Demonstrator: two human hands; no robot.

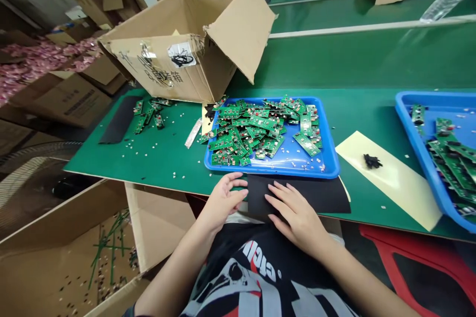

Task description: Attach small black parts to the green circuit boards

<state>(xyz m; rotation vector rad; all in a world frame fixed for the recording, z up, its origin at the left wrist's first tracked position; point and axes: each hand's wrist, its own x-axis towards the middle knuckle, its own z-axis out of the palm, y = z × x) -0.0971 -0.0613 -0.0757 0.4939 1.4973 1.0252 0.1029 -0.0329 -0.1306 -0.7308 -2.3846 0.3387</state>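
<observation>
My left hand [223, 199] is at the table's front edge, its fingers curved and apart, with the tips at the left edge of a black sheet [320, 193]. Whether they touch the sheet I cannot tell. My right hand [295, 213] lies on that sheet, fingers spread and nothing gripped. Just beyond both hands is a blue tray [330, 151] heaped with small green circuit boards [256, 129]. Tiny pale bits are scattered on the tray's bare right part.
An open cardboard box [159, 69] stands behind the tray at left. Loose circuit boards [148, 116] lie by a dark sheet [121, 119]. To the right, a yellowish sheet [401, 183] bears small black pieces [372, 161], beside another blue tray [412, 133]. A red stool [386, 247] is below.
</observation>
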